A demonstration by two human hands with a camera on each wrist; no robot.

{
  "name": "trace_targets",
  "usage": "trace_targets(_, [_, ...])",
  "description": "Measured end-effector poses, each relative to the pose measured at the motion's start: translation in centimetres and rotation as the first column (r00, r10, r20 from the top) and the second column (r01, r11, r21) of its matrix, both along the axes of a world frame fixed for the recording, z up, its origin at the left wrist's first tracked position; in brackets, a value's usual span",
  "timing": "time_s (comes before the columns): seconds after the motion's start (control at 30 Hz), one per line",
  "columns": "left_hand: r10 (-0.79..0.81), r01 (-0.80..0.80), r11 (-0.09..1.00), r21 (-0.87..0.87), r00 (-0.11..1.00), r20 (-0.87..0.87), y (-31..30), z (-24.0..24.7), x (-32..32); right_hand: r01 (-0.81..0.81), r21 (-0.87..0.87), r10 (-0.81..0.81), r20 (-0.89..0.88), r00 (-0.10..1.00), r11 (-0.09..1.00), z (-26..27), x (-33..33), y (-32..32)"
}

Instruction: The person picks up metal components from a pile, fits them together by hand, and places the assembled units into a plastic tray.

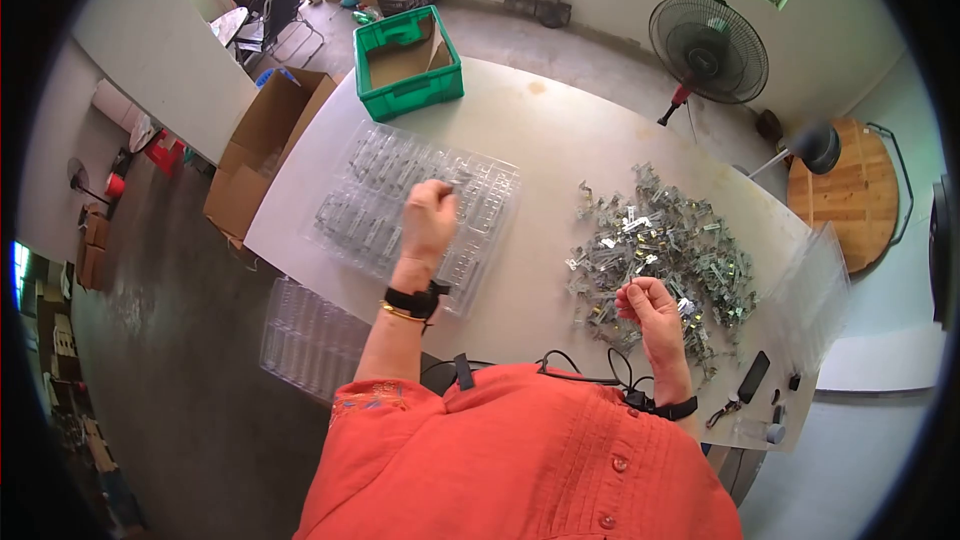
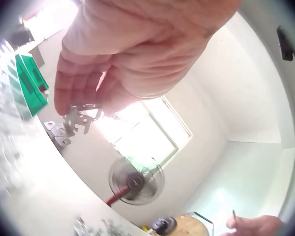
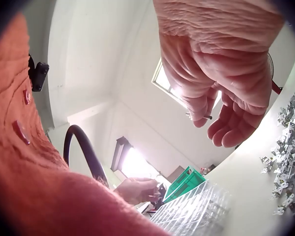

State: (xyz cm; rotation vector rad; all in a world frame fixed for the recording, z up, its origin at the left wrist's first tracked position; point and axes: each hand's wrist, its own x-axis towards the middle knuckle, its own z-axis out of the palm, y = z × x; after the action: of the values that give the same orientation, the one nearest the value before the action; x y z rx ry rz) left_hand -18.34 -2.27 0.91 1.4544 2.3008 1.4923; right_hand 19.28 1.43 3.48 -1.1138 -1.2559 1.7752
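Note:
My left hand (image 1: 430, 220) is over the clear plastic tray (image 1: 490, 210), which has rows of small compartments, many of them filled with metal pieces. In the left wrist view its fingertips pinch a thin silvery metal bracket (image 2: 81, 119) with holes and bent tabs. My right hand (image 1: 652, 315) is at the near side of a loose heap of metal brackets (image 1: 700, 250), some with brassy parts. Between its thumb and finger it pinches a small metal piece (image 3: 199, 117), seen nearly edge-on and mostly hidden by the fingers.
A green crate (image 1: 415, 95) lined with cardboard stands at the table's far edge. More clear trays (image 1: 310, 335) are at the near left edge, beside an open cardboard box (image 1: 245, 170). At the right lie a black phone-like object (image 1: 754, 376) and clear plastic sheets (image 1: 810, 290). A fan (image 1: 708, 48) stands beyond.

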Motion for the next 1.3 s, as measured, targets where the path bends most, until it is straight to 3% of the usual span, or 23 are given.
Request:
trace_targets(0.07, [0.083,-0.091,0.993,-0.076,0.991,-0.106,-1.7,-0.7,-3.4,-0.004,-0.006,0.005,0.016,1.000,1.000,-0.1,-0.7,-0.1])
trace_targets(0.17, [0.126,-0.145,0.965,-0.220,0.987,-0.097,-3.8,-2.1,-5.9,-0.013,-0.040,0.014,0.032,0.999,0.999,-0.4,-1.7,-0.2])
trace_targets(0.5, [0.056,-0.146,0.867,-0.476,0.979,-0.198,-5.3,-6.2,-5.1,-0.042,-0.040,0.044,0.053,0.998,0.998,-0.5,-4.2,-0.4])
trace_targets(0.67, [0.009,-0.158,0.750,-0.642,0.973,-0.229,-4.6,-6.8,-4.8,-0.041,-0.029,0.043,0.066,0.997,0.999,-0.4,-4.0,-0.5])
trace_targets(0.87, [0.011,-0.199,0.680,-0.706,0.965,-0.262,-4.4,-6.5,-4.0,-0.008,-0.045,0.011,0.054,0.998,0.999,-0.2,-3.6,-0.8])
trace_targets(1.3, [-0.034,-0.213,0.644,-0.735,0.952,-0.305,-4.3,-7.0,-3.8,0.018,-0.051,-0.017,0.027,0.999,0.999,-0.2,-2.1,-0.8])
